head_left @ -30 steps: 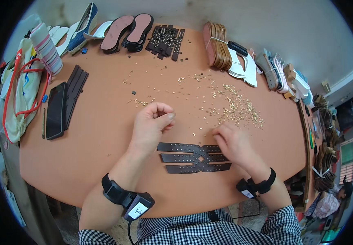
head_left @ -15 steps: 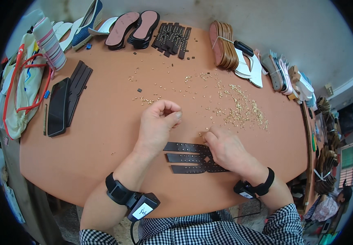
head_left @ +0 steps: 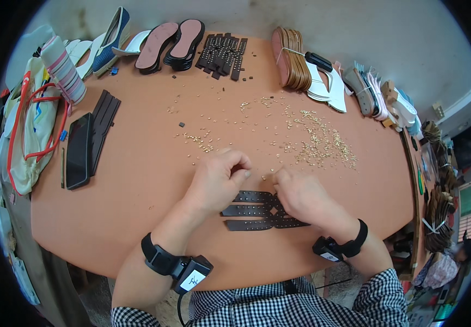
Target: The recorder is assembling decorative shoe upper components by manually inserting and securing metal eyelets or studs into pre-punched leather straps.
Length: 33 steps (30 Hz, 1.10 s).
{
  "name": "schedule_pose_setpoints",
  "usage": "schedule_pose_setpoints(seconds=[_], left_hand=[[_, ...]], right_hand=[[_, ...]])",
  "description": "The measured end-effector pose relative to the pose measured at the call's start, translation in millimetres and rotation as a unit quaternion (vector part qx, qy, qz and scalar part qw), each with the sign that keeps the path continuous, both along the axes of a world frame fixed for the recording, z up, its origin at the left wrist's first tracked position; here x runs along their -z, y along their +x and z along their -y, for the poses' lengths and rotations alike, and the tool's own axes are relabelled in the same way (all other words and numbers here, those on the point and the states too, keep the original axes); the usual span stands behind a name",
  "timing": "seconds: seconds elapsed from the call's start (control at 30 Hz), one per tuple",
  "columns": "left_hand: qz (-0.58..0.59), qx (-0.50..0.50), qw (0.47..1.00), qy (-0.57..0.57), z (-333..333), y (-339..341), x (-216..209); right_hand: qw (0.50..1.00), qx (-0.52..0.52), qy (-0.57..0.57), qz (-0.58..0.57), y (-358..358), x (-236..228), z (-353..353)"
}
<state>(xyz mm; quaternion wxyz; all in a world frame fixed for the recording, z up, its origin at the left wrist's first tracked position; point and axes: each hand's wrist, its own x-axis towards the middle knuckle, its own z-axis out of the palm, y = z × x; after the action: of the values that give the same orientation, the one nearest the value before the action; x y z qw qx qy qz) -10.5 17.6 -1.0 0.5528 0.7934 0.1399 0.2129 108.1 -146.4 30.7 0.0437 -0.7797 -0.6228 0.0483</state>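
A dark brown shoe strap piece (head_left: 246, 224) lies on the brown table, split into 3 bands at its left end, with rows of small shiny studs and a diamond-shaped hole in the middle. My right hand (head_left: 305, 197) rests over its right part and hides some of it. The right thumb and fingertips are pinched together; anything between them is too small to make out. Just above the strap's left end is my left hand (head_left: 218, 177), fingers curled and thumb against them, with no visible object in the pinch. Loose gold studs (head_left: 322, 143) are scattered beyond both hands.
Along the far edge stand pink-topped soles (head_left: 187, 39), a pile of studded straps (head_left: 223, 53), a tied bundle of insoles (head_left: 289, 59) and white cut-outs (head_left: 336, 92). At left are a black phone (head_left: 78, 152), plain dark straps (head_left: 105, 117) and a cloth bag (head_left: 36, 131).
My left hand has moved right and a little nearer, closer to the strap and my right hand. The right hand stays over the strap, still pinched. The whole view has shifted slightly.
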Motion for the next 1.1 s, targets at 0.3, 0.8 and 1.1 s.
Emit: schedule_pose_setpoints(seconds=[0.3, 0.8, 1.1], left_hand=[[-0.022, 0.052, 0.993, 0.1, 3.7, -0.1, 2.6], [-0.035, 0.05, 0.982, 0.18, 7.1, -0.2, 5.5], [-0.041, 0.054, 0.979, 0.194, 6.6, 0.2, 7.5]], right_hand=[[0.991, 0.047, 0.032, -0.119, -16.8, 5.0, 13.3], [0.999, 0.023, 0.0, -0.045, -17.9, 8.2, 4.0], [0.992, 0.039, -0.04, -0.112, -11.1, 1.2, -3.8]])
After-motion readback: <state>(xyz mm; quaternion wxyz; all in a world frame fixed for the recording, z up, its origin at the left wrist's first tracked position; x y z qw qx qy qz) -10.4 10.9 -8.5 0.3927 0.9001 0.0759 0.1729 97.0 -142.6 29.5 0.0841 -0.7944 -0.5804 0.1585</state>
